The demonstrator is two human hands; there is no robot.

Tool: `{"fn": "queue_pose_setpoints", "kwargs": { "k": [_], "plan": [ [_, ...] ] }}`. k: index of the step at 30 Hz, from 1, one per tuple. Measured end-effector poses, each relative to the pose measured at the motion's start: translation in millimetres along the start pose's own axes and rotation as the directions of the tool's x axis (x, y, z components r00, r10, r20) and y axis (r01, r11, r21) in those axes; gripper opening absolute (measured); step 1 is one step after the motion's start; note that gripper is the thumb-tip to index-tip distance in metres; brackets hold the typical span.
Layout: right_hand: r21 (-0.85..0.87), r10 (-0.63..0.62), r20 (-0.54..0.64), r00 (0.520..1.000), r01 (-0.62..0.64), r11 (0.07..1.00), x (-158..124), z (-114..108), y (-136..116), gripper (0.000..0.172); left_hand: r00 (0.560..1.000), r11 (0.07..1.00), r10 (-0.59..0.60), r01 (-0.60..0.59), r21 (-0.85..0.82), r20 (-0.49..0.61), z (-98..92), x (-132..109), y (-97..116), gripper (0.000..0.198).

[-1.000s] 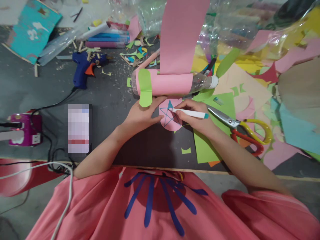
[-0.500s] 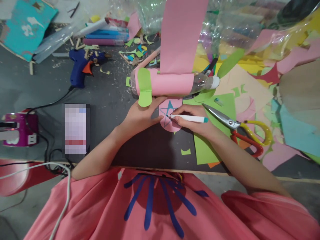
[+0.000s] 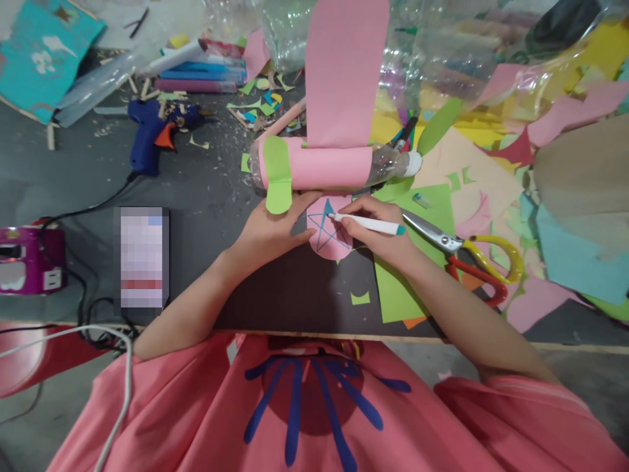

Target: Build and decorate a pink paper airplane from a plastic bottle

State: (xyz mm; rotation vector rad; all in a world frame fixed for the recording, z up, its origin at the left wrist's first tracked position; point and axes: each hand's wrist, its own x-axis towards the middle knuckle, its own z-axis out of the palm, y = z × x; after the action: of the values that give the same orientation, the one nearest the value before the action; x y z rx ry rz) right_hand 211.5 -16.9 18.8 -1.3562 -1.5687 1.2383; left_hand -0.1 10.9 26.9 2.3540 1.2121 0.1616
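Observation:
In my right hand (image 3: pixel 381 226) is a white marker (image 3: pixel 376 224) with a teal end, closed between thumb and fingers. Its tip meets a small pink paper piece (image 3: pixel 328 248), rounded at the bottom, near the upper part of a blue-lined star. The star's top point is filled in blue. My left hand (image 3: pixel 272 229) lies open on the table, thumb at the paper's left edge and fingers stretched along its top. Just beyond lies a plastic bottle (image 3: pixel 393 162) wrapped in pink paper, with a green strip (image 3: pixel 278 174) over its left part and a tall pink panel (image 3: pixel 346 72) rising behind.
Scissors (image 3: pixel 457 246) with yellow and red handles lie on green paper (image 3: pixel 400 295) by my right forearm. A blue glue gun (image 3: pixel 147 134), a phone (image 3: pixel 142 259) and a purple box (image 3: pixel 32 261) with cables are at left. Paper scraps and plastic bottles crowd the back and right.
The marker tip has moved up from the star's middle toward its top point, my right hand shifting slightly with it. My left hand keeps its place by the paper. The whole view has shifted slightly.

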Motion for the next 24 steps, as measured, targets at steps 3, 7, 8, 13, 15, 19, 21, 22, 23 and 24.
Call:
{"fn": "queue_pose_setpoints", "kwargs": {
  "k": [3,7,8,13,15,19,21,22,23,24],
  "plan": [
    [0.014,0.000,0.027,1.000,-0.001,1.000,-1.0,-0.5,0.1,0.006,1.000,1.000,-0.009,0.009,-0.001,0.003,-0.7,0.7,0.9,0.055],
    [0.025,0.016,0.057,0.998,-0.017,1.000,-1.6,-0.3,-0.1,0.010,1.000,1.000,-0.010,0.010,-0.003,0.012,-1.4,1.2,0.7,0.055],
    [0.022,0.015,0.065,0.998,-0.016,1.000,-1.6,-0.3,-0.4,0.010,1.000,1.000,-0.011,0.011,-0.002,0.014,-1.5,1.2,0.6,0.055],
    [-0.050,-0.015,0.116,0.993,0.020,0.999,-0.9,-1.9,-3.2,0.011,1.000,1.000,-0.012,0.012,-0.006,0.020,-1.3,1.8,-0.1,0.056],
    [-0.081,-0.036,0.134,0.990,0.047,0.996,-0.9,-2.7,-4.1,0.011,1.000,1.000,-0.019,0.019,-0.007,0.022,-1.1,2.0,-0.1,0.056],
    [-0.059,-0.038,0.134,0.990,0.046,0.997,-1.6,-2.8,-4.9,0.010,0.999,1.000,-0.024,0.024,-0.001,0.033,-0.9,2.0,0.3,0.057],
    [-0.005,-0.026,0.065,0.998,0.027,1.000,-1.8,-1.8,-5.0,0.010,0.999,1.000,-0.026,0.026,-0.002,0.030,-0.6,1.5,0.2,0.057],
    [0.019,-0.018,0.022,1.000,0.018,1.000,-1.8,-1.1,-4.9,0.009,0.999,1.000,-0.029,0.029,-0.004,0.024,-0.3,1.2,0.0,0.057],
    [0.033,-0.010,-0.016,1.000,0.010,0.999,-1.6,-0.3,-4.7,0.009,0.999,1.000,-0.030,0.030,-0.006,0.016,0.1,0.8,-0.3,0.057],
    [0.038,-0.002,-0.043,0.999,0.004,0.999,-1.4,0.4,-4.4,0.009,1.000,1.000,-0.028,0.028,-0.005,0.007,0.6,0.5,-0.7,0.056]
  ]
}}
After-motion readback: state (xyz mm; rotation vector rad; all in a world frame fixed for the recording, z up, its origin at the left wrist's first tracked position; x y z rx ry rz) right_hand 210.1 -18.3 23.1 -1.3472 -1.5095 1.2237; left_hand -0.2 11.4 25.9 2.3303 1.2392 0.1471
